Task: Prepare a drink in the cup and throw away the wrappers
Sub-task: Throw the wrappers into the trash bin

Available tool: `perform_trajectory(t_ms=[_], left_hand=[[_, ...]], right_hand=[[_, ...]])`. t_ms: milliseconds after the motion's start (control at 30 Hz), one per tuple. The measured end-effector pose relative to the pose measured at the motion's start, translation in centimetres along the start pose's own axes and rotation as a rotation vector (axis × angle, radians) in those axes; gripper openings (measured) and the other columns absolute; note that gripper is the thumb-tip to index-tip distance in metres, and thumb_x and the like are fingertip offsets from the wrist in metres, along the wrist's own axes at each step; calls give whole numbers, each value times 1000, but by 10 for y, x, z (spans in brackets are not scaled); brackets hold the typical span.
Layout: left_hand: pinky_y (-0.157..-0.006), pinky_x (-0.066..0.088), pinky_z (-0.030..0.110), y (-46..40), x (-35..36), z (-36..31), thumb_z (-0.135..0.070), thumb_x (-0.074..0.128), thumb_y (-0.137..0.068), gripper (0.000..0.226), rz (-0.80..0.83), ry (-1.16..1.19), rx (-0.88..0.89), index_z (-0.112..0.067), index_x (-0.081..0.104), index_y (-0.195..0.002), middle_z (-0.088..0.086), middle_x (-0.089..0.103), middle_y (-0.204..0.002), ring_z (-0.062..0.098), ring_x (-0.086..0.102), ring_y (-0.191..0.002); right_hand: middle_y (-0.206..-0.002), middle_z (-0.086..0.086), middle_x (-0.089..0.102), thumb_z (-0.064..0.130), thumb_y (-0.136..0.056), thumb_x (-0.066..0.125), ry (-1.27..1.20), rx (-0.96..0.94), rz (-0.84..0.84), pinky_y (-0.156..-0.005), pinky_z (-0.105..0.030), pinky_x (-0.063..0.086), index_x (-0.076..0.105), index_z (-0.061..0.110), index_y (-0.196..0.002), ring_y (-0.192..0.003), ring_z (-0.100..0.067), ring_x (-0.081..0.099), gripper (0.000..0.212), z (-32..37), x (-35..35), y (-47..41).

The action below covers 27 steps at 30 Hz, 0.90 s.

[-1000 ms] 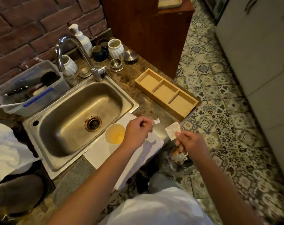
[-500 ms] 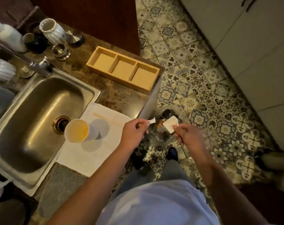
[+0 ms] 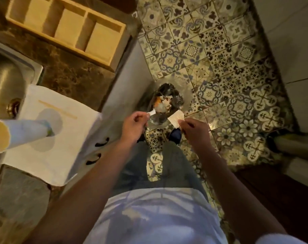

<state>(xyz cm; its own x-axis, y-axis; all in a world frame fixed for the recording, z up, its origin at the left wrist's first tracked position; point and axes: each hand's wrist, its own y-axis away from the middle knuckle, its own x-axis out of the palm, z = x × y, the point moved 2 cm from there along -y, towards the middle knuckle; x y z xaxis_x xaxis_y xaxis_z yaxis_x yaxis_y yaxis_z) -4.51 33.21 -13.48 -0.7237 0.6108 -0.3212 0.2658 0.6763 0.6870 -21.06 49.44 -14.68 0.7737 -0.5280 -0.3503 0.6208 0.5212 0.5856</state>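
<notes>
- Pinched between the curled fingers and thumb of the left hand (image 3: 134, 126) is a small torn strip of wrapper (image 3: 152, 113), its white tip poking out to the right of the fingertips.
- Just to its right, the right hand (image 3: 195, 132) pinches the larger wrapper piece (image 3: 176, 118), a pale square held by its near edge.
- Both hands are held out over the floor, near each other but apart, right above the trash bin (image 3: 164, 103).
- That bin stands on the patterned tile floor (image 3: 220, 59) against the counter's side, lined with a dark bag and holding crumpled scraps.
- At the left edge, the cup (image 3: 17, 134) stands on a white towel (image 3: 49, 138) on the counter, with yellowish drink inside.
- Beside the towel on the left lies the steel sink (image 3: 7, 81).
- On the far part of the marble counter (image 3: 70, 74) sits a wooden tray (image 3: 65, 27) with three compartments.
</notes>
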Motion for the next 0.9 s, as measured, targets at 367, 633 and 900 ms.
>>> perform_trajectory(t_ms=[367,633,900], left_hand=[[-50,44,8,-89,49,34,-29,66,-97,18,131,-234,-41,-40,68,-83,-10,69,-79,-3,61,-63],[-57,50,17,-164,75,78,-30,66,-98,10,154,-191,-167,-26,75,-96,-5,70,-78,4,60,-65],[-45,46,15,-245,102,125,-30,68,-96,17,-7,-229,-234,-33,75,-81,-3,71,-75,4,61,-58]], right_hand=[[-56,16,61,32,-97,67,101,146,-40,-54,-12,41,72,25,-68,-49,6,55,30,-30,23,-88],[-71,-13,72,34,-94,71,-101,351,-168,-70,-44,53,75,11,-74,-66,-24,64,31,-86,76,-127],[-50,13,66,41,-88,73,-243,600,-205,-48,-21,45,78,21,-81,-42,3,57,23,-133,124,-184]])
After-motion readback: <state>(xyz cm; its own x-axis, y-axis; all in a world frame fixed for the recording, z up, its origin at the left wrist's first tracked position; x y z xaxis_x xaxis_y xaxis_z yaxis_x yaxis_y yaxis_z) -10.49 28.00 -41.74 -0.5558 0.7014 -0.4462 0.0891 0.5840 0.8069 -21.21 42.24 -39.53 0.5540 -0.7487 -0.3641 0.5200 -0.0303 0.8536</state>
